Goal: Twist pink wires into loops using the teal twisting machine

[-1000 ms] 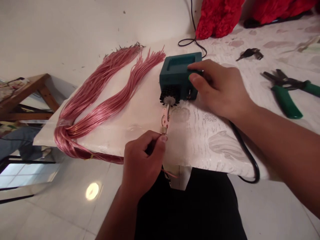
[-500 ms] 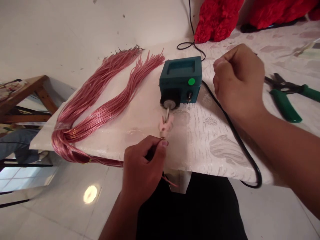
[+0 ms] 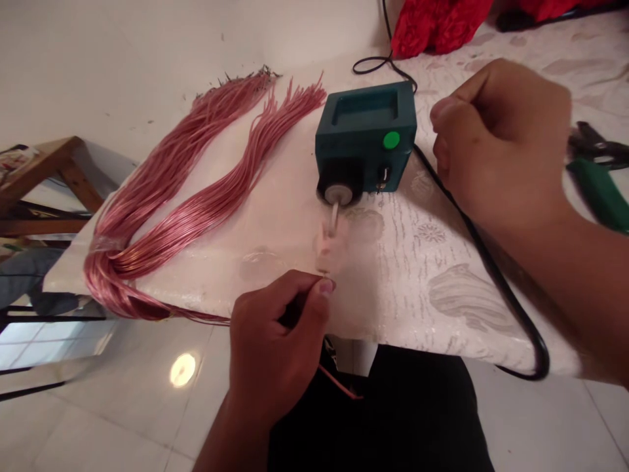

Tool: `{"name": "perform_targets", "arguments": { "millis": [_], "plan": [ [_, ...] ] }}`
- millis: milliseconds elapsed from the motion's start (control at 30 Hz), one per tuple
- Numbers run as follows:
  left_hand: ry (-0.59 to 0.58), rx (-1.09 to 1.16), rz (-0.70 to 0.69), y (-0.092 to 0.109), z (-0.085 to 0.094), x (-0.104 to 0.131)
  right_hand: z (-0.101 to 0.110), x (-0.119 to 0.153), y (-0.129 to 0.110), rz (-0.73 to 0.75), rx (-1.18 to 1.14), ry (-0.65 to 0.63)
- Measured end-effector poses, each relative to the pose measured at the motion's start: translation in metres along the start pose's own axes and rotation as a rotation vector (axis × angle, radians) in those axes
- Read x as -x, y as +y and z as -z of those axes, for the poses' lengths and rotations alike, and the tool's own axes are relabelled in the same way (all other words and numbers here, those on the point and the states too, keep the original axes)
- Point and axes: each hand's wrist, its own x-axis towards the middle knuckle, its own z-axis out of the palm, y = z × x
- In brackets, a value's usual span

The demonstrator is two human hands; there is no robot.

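Observation:
My left hand point(image 3: 280, 328) is closed in a pinch at the table's front edge, on a thin pink wire point(image 3: 341, 381) whose loose end hangs below the fingers. Just beyond the fingertips a pale pink, blurred piece point(image 3: 328, 246) sits on the metal shaft of a small dark green motor box point(image 3: 366, 141). My right hand point(image 3: 506, 141) is raised right of the box, thumb and fingers pressed together; whatever they hold, if anything, is too fine to see. A long bundle of pink wires point(image 3: 181, 226) lies left of the box, its strands running to my left hand.
Green-handled pliers point(image 3: 599, 190) lie at the right. A black cable point(image 3: 486, 262) runs from the box over the table's front edge. Red fabric flowers point(image 3: 437, 26) stand at the back of the patterned tablecloth point(image 3: 393, 288). A wooden frame point(image 3: 63, 170) is at the left.
My right hand has moved a little up and to the right, away from the shaft. My left hand keeps its pinch close to the shaft. The view has shifted slightly.

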Motion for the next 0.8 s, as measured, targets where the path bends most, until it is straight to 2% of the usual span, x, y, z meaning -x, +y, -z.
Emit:
{"name": "perform_targets", "arguments": {
  "millis": [300, 433, 500, 567, 667, 700, 800],
  "plan": [
    [-0.012, -0.002, -0.015, -0.001, 0.011, 0.012, -0.001, -0.004, 0.014, -0.031, 0.040, 0.051],
    [-0.017, 0.012, -0.038, 0.001, 0.021, 0.023, -0.002, -0.003, 0.020, 0.039, 0.030, 0.068],
    [-0.034, 0.027, -0.053, 0.001, 0.027, 0.028, -0.001, -0.001, 0.016, 0.074, 0.053, 0.042],
    [-0.065, 0.059, -0.060, 0.001, 0.033, 0.033, 0.004, 0.003, 0.001, 0.113, 0.070, -0.025],
    [-0.161, 0.148, -0.065, 0.000, 0.043, 0.041, 0.020, 0.021, -0.043, 0.172, 0.018, -0.176],
    [-0.203, 0.185, -0.067, 0.000, 0.046, 0.044, 0.028, 0.031, -0.061, 0.180, -0.017, -0.264],
    [-0.308, 0.316, -0.068, -0.001, 0.056, 0.052, 0.048, 0.064, -0.111, 0.294, -0.104, -0.695]
  ]
}}
